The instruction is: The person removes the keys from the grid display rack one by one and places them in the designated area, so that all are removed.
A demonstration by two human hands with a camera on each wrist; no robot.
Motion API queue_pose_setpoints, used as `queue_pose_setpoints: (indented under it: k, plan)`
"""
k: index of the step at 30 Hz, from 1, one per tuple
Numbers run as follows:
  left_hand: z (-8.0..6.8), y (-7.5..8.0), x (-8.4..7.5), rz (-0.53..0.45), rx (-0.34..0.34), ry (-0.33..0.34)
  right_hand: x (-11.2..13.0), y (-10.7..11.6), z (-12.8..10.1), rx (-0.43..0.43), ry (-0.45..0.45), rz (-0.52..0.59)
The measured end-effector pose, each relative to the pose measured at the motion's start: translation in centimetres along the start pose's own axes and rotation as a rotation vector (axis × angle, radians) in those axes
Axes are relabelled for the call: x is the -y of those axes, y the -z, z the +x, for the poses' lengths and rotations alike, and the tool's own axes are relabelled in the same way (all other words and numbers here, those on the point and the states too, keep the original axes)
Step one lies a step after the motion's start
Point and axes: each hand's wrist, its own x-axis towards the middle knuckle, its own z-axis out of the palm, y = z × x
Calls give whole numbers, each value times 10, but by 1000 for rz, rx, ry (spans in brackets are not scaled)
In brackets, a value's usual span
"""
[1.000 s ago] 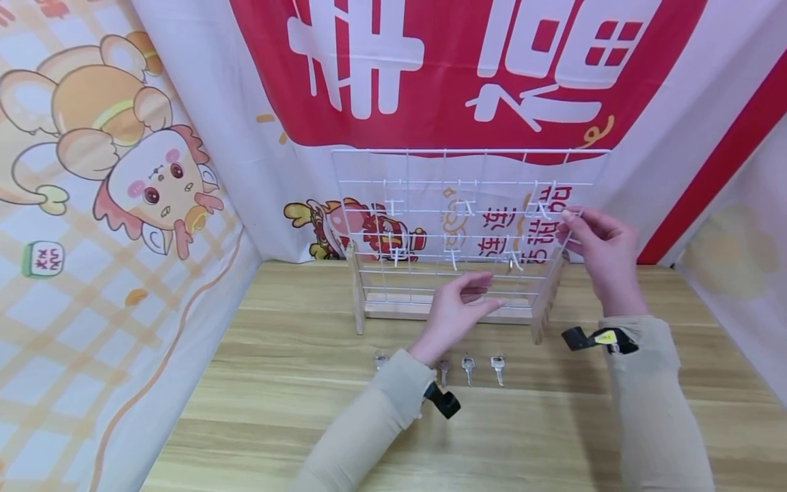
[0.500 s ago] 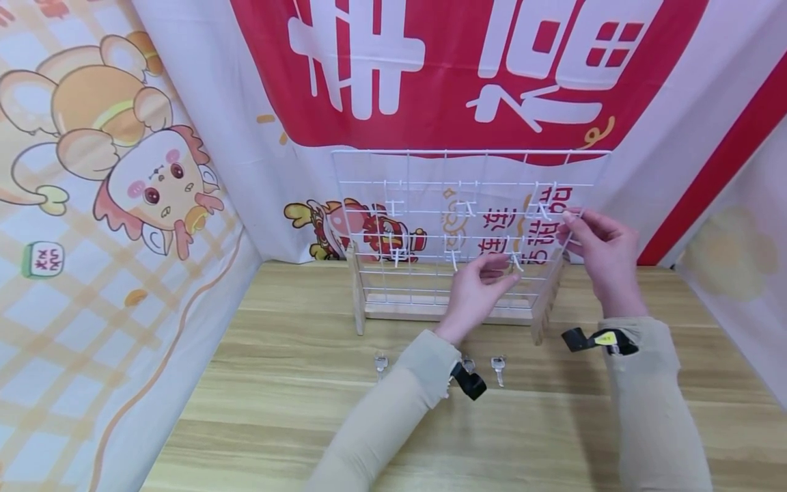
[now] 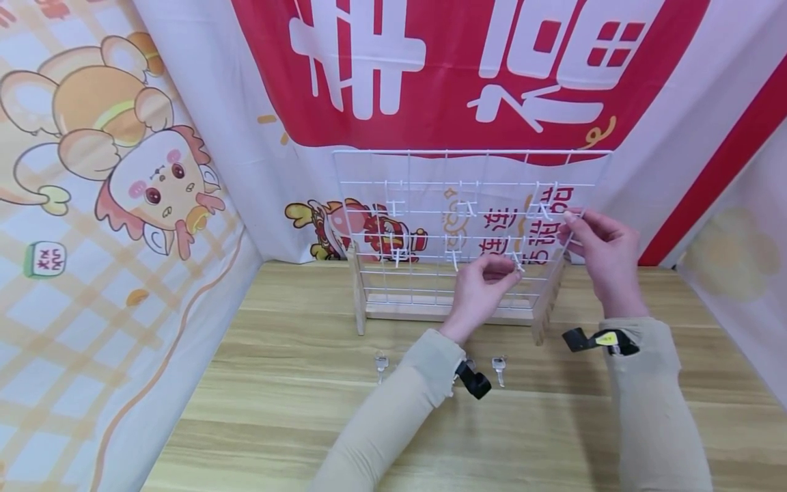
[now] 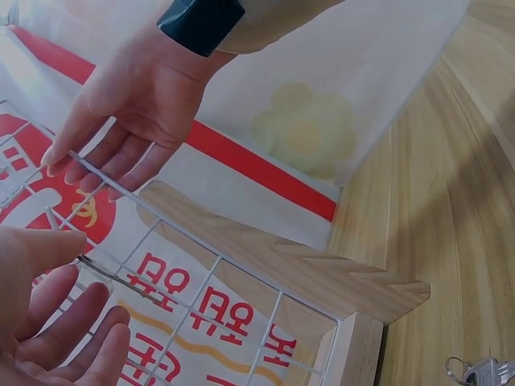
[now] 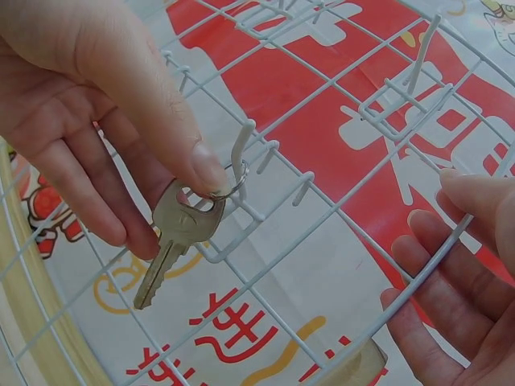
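Here, a key (image 5: pixel 173 237) hangs by its ring on a white hook (image 5: pixel 240 153) of the wire rack (image 3: pixel 430 171), pinched by the left hand (image 3: pixel 482 287). Right hand (image 3: pixel 599 249) grips the rack's right edge wire. Rack stands near the counter's (image 3: pixel 277 383) back edge; two more keys (image 3: pixel 498 369) lie in front.

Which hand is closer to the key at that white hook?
The left hand: it pinches the key by its ring at the hook. The right hand holds the wire grid at its right edge, apart from the key.
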Motion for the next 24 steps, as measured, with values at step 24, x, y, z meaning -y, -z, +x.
queue_pose_setpoints:
  k: [24]
  plan:
    - [-5,3,-2,65,-7,-46,-1,0,2,7,30,22]
